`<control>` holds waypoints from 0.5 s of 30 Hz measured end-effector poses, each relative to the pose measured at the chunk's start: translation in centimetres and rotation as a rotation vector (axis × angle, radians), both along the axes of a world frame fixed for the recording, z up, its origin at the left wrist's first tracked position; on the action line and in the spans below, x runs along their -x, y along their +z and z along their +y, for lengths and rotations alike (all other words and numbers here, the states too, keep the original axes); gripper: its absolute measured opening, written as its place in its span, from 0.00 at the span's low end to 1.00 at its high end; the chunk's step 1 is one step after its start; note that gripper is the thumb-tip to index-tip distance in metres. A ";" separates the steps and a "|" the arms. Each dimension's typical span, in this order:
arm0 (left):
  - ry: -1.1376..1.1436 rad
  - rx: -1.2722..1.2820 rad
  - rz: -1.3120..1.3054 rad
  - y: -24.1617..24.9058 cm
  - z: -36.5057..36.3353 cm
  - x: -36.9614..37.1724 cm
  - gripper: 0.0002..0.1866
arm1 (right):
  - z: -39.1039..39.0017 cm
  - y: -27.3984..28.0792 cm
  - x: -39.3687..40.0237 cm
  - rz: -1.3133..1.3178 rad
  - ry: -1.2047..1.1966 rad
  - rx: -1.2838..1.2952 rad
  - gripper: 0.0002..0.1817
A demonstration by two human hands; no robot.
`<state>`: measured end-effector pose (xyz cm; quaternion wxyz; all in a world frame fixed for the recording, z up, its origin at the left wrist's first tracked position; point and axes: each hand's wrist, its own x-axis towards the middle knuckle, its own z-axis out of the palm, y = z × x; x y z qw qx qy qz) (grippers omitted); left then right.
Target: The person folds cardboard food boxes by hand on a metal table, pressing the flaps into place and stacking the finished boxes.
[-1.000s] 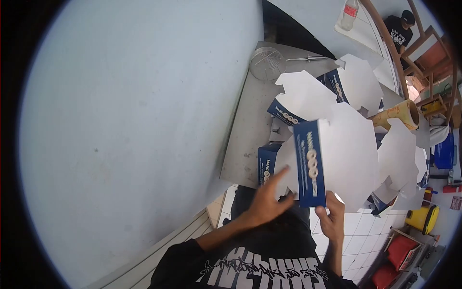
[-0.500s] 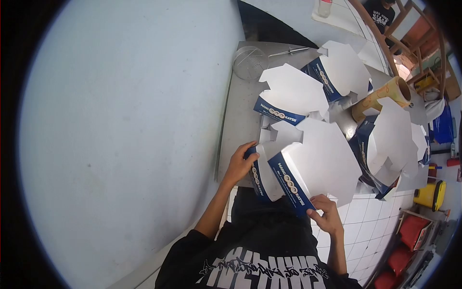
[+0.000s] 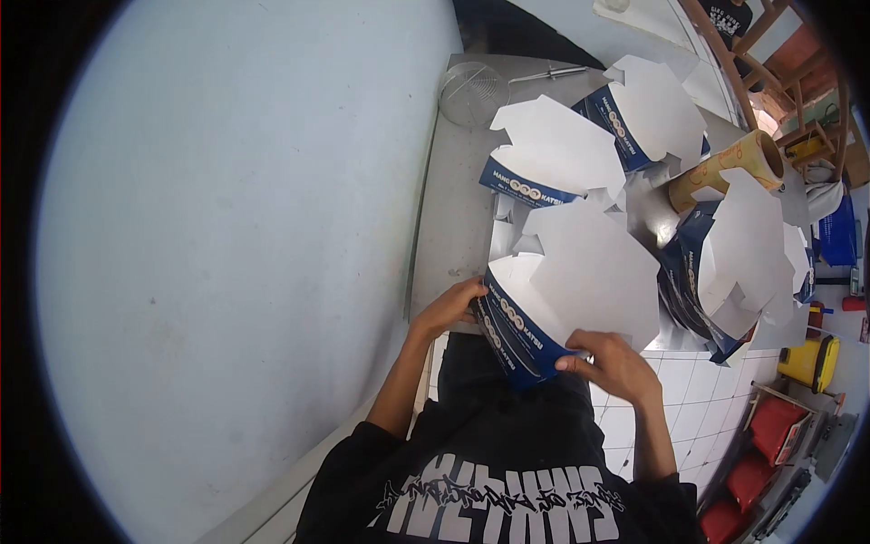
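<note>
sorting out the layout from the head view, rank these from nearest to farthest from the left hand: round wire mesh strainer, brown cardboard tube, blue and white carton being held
1. The blue and white carton, touching the left hand at the table's near edge.
2. The round wire mesh strainer, straight up the table at its far end.
3. The brown cardboard tube, across the table to the right, past the piled cartons.

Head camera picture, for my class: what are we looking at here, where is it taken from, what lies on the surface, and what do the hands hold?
The camera sits on a person's head, looking down through a rounded lens. No machine: two bare hands. The left hand and right hand grip a blue-and-white carton, open with its white flaps up, at the near edge of a metal table. More such cartons lie there, with a wire strainer and a brown paper roll.
</note>
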<state>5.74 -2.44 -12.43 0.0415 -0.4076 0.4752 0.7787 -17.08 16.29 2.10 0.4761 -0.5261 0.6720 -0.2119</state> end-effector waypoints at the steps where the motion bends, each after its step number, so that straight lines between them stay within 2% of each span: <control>1: -0.017 -0.017 -0.002 -0.4 -0.2 -0.1 0.33 | -0.4 0.1 0.1 0.043 -0.013 0.005 0.26; 6: -0.046 -0.093 -0.037 0.0 -0.9 0.0 0.32 | -1.7 0.0 0.9 0.199 -0.022 0.119 0.25; 9: 0.021 0.149 -0.025 1.6 -0.6 0.7 0.31 | -2.1 -0.3 0.7 0.252 -0.011 0.091 0.25; 12: 0.074 0.955 -0.048 2.6 -0.1 0.5 0.32 | -2.3 -0.2 0.8 0.235 -0.001 0.070 0.26; 15: -0.101 1.154 0.075 9.9 0.6 2.5 0.30 | -2.6 -0.2 0.8 0.274 0.018 0.067 0.28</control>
